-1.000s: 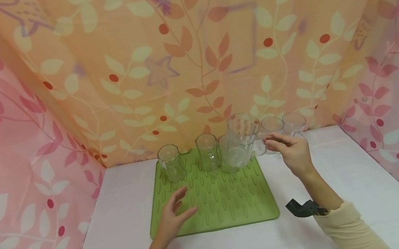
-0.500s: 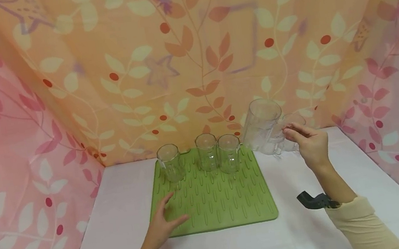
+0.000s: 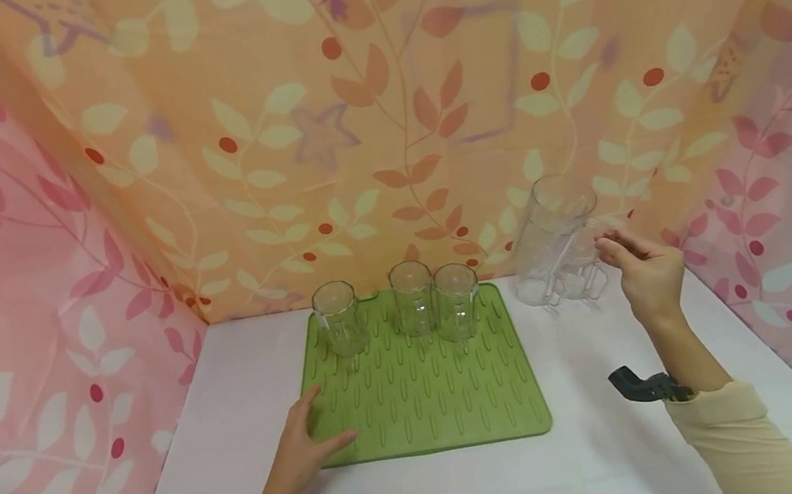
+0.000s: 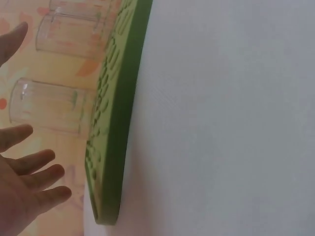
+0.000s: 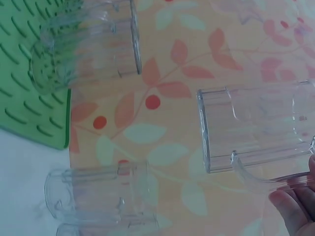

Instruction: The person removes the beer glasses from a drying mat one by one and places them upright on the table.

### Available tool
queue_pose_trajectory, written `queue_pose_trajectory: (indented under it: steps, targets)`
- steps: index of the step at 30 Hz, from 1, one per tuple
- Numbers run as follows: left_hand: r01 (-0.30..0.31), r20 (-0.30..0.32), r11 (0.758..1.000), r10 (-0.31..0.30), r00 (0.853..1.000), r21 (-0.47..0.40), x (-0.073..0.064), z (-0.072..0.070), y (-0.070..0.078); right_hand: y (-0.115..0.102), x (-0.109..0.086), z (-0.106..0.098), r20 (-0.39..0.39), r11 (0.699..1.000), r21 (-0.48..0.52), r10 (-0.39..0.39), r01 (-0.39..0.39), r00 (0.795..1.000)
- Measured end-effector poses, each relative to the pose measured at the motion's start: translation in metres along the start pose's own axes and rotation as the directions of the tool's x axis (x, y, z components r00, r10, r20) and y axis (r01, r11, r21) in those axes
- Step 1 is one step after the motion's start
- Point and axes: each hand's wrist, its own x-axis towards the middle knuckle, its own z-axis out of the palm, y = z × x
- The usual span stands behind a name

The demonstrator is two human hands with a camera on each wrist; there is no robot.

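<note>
My right hand point(image 3: 651, 278) pinches the handle of a clear glass jug point(image 3: 552, 231), which hangs tilted above the back right of the table. Two clear mugs point(image 3: 583, 283) stand on the table behind it and show partly through its glass. On the green ridged mat point(image 3: 418, 411) are three more clear glass mugs: one at the back left point(image 3: 341, 321), and a middle one point(image 3: 413, 301) close beside a right one point(image 3: 458, 304). My left hand point(image 3: 301, 450), fingers spread and thumb out, hovers by the mat's front left corner and holds nothing.
A white cloth point(image 3: 473, 491) covers the table under the mat. Floral fabric walls point(image 3: 270, 88) close in the back and both sides. A dark wrist mount point(image 3: 651, 386) juts from the right wrist.
My right hand has carried the jug right and upward, away from over the mat's right mug to above the back-right mugs. My left hand has drawn back to the left.
</note>
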Motion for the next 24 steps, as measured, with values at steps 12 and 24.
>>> queue_pose_trajectory:
  steps: [12,24]
  targets:
    - [0.052,0.034,0.994,-0.056,0.998,0.093,0.002,-0.010,-0.012,0.001,0.019,-0.022,-0.086,0.999,0.048,0.017,-0.013,0.996]
    - [0.083,0.053,0.980,-0.094,0.994,0.182,0.002,-0.010,-0.019,0.007,0.033,-0.040,-0.191,1.000,-0.011,-0.004,0.002,0.982]
